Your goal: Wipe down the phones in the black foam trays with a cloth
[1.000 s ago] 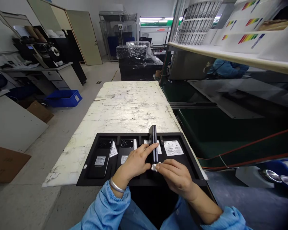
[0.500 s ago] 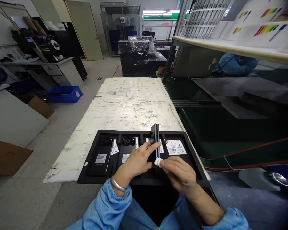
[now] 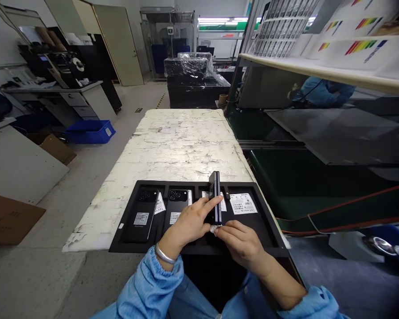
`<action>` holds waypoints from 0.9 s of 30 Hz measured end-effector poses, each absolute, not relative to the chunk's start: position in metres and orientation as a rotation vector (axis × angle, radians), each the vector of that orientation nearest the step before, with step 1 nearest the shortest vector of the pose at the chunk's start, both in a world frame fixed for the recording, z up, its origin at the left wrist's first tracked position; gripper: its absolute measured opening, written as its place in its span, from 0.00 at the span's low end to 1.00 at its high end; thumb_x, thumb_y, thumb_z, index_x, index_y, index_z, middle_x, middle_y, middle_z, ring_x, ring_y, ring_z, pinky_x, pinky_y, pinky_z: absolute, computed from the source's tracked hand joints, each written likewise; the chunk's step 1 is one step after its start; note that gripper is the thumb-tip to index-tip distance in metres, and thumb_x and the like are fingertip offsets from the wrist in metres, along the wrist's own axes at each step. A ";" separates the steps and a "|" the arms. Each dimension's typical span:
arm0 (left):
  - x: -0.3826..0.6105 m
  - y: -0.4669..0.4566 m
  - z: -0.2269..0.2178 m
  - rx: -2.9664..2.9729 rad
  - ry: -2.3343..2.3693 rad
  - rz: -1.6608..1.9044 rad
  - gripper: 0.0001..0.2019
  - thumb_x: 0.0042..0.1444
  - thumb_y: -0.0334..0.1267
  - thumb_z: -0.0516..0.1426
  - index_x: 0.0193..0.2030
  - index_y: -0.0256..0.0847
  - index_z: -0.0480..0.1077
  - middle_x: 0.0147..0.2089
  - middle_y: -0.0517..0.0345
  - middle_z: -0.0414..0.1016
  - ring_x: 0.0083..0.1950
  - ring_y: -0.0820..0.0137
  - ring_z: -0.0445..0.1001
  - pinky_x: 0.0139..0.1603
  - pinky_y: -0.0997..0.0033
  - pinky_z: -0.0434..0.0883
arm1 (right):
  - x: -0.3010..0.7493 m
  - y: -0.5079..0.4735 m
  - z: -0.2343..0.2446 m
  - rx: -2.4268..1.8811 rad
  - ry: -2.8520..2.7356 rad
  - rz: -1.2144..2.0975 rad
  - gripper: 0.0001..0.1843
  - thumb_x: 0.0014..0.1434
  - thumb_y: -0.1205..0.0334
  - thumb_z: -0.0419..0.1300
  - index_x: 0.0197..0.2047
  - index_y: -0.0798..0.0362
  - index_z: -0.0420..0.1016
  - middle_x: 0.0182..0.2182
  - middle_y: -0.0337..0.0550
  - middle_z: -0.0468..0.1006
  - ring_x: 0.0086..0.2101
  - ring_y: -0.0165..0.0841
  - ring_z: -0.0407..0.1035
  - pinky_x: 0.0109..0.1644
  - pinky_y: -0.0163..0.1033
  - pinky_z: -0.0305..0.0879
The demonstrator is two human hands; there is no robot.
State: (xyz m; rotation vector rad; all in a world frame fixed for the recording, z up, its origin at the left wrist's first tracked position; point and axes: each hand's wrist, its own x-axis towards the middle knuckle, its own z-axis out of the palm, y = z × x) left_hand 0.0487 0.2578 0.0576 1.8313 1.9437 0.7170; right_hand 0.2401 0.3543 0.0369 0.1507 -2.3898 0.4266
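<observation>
Counter (image 3: 186,146): cream, dark crack streaks
Tray (image 3: 142,248): black
Lying phones (image 3: 139,235): black, white labels (image 3: 141,218)
Held device (image 3: 217,188): dark, bluish-grey edges
Wad (image 3: 213,228): white
Sleeves (image 3: 149,285): light blue
Bin (image 3: 89,138): blue

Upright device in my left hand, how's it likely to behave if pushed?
Tall and narrow, the device would probably tip easily without your left hand steadying it. Its straight sides suggest it's stiff. The lengthwise seam hints that its two layers might slide or open apart.
</observation>
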 end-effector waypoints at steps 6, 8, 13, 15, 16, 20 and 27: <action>0.048 0.258 0.056 1.856 1.923 0.712 0.48 0.52 0.27 0.62 0.72 0.61 0.42 0.60 0.55 0.63 0.57 0.59 0.70 0.58 0.57 0.71 | 0.234 0.359 0.064 0.060 -2.265 0.471 0.24 0.60 0.79 0.55 0.57 0.52 0.72 0.39 0.47 0.83 0.37 0.37 0.74 0.39 0.43 0.76; 0.048 0.259 0.055 1.844 1.925 0.726 0.47 0.52 0.28 0.63 0.72 0.61 0.43 0.61 0.55 0.63 0.58 0.59 0.70 0.58 0.58 0.70 | 0.229 0.362 0.066 0.037 -2.265 0.465 0.24 0.59 0.80 0.54 0.56 0.52 0.73 0.38 0.47 0.83 0.37 0.37 0.73 0.40 0.43 0.75; 0.048 0.259 0.054 1.844 1.928 0.715 0.46 0.53 0.28 0.62 0.71 0.62 0.42 0.63 0.55 0.62 0.59 0.60 0.69 0.59 0.59 0.70 | 0.230 0.358 0.047 0.090 -2.275 0.507 0.25 0.58 0.81 0.55 0.57 0.54 0.72 0.42 0.49 0.82 0.39 0.37 0.71 0.41 0.43 0.75; 0.048 0.258 0.055 1.844 1.938 0.694 0.46 0.53 0.27 0.61 0.72 0.62 0.42 0.63 0.55 0.62 0.59 0.60 0.70 0.58 0.58 0.70 | 0.234 0.352 0.039 0.139 -2.287 0.498 0.24 0.59 0.80 0.56 0.57 0.55 0.71 0.43 0.50 0.82 0.39 0.38 0.71 0.40 0.44 0.75; 0.048 0.258 0.055 1.837 1.945 0.687 0.46 0.53 0.26 0.60 0.72 0.63 0.42 0.64 0.55 0.61 0.59 0.60 0.70 0.58 0.58 0.70 | 0.236 0.350 0.037 0.168 -2.308 0.498 0.24 0.59 0.80 0.56 0.57 0.56 0.72 0.43 0.50 0.82 0.38 0.38 0.71 0.39 0.44 0.75; 0.049 0.256 0.057 1.805 1.954 0.697 0.48 0.51 0.25 0.59 0.72 0.64 0.40 0.64 0.57 0.61 0.60 0.61 0.69 0.60 0.60 0.69 | 0.242 0.347 0.043 0.178 -2.332 0.605 0.23 0.59 0.80 0.55 0.56 0.56 0.72 0.41 0.49 0.82 0.37 0.37 0.71 0.38 0.43 0.74; 0.062 0.256 0.054 1.702 2.037 0.775 0.49 0.54 0.40 0.61 0.73 0.58 0.31 0.65 0.52 0.62 0.59 0.55 0.70 0.55 0.55 0.71 | 0.221 0.364 0.067 0.096 -2.351 0.623 0.24 0.58 0.80 0.53 0.54 0.52 0.72 0.39 0.46 0.81 0.37 0.36 0.70 0.39 0.42 0.72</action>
